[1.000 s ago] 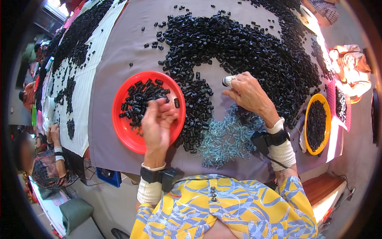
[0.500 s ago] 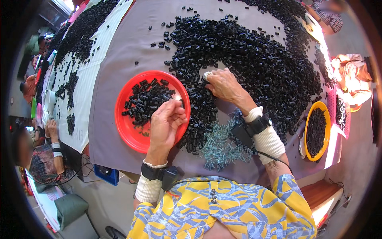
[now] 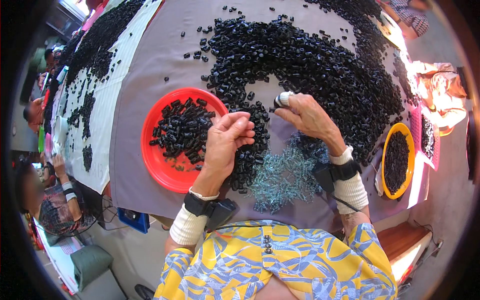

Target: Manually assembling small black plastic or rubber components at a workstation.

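Note:
My left hand (image 3: 227, 142) is over the right rim of a red plastic basin (image 3: 150, 150), its fingers curled together; whatever they may hold is hidden. Small black plastic parts (image 3: 182, 125) fill much of that basin. My right hand (image 3: 310, 117), with a white wrap round one finger, pinches a small black plastic part (image 3: 276, 103) above the table. Ahead of it spreads a large heap of the same black plastic parts (image 3: 300, 55). Between my forearms lies a pile of small bluish metal springs (image 3: 285, 182).
A yellow basin (image 3: 411, 167) of dark slender pieces stands at the right edge, near a pink basket (image 3: 416, 117). The grey tablecloth (image 3: 132, 115) shows left of the red basin. At another table on the left, a person's hand (image 3: 60, 165) works near black parts.
My left hand has moved right, from over the red basin to its rim. My right hand has drawn back from the black heap to the right, with a black part at its fingertips.

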`<state>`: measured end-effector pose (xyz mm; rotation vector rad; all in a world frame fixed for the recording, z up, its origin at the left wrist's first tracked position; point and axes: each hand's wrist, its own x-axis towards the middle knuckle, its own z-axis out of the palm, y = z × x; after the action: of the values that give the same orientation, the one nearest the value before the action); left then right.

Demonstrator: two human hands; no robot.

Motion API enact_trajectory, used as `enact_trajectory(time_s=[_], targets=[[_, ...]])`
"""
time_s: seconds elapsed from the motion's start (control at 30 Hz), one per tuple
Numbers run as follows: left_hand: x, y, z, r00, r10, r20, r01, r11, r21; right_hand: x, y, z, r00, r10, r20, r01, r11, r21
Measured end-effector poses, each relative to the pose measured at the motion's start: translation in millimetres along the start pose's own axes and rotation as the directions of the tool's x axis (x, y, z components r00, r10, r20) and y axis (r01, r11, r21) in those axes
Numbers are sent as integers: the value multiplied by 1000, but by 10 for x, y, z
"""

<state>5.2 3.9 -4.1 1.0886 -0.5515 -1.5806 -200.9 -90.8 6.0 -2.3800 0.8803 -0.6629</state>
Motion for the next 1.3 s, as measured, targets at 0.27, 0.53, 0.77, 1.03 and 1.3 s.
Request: enact_trajectory(time_s=[0.27,0.53,0.77,1.03,1.3], targets=[[46,-235,179,984,88,157,-102,992,81,-131,-134,80,1000,0,7,-1,988,151],[48,-179,163,990,136,48,-139,988,69,-118,-165,30,997,72,-10,-69,984,163],[62,-61,-5,997,75,-11,-75,995,-71,-134,-4,242,999,-54,0,53,974,-222],[40,-58,-58,999,37,-17,-38,997,-68,-174,193,15,998,63,10,-55,933,-357],[48,-72,-7,1000,6,-18,-7,999,-40,-238,233,-76,988,128,-87,-148,950,-276]])
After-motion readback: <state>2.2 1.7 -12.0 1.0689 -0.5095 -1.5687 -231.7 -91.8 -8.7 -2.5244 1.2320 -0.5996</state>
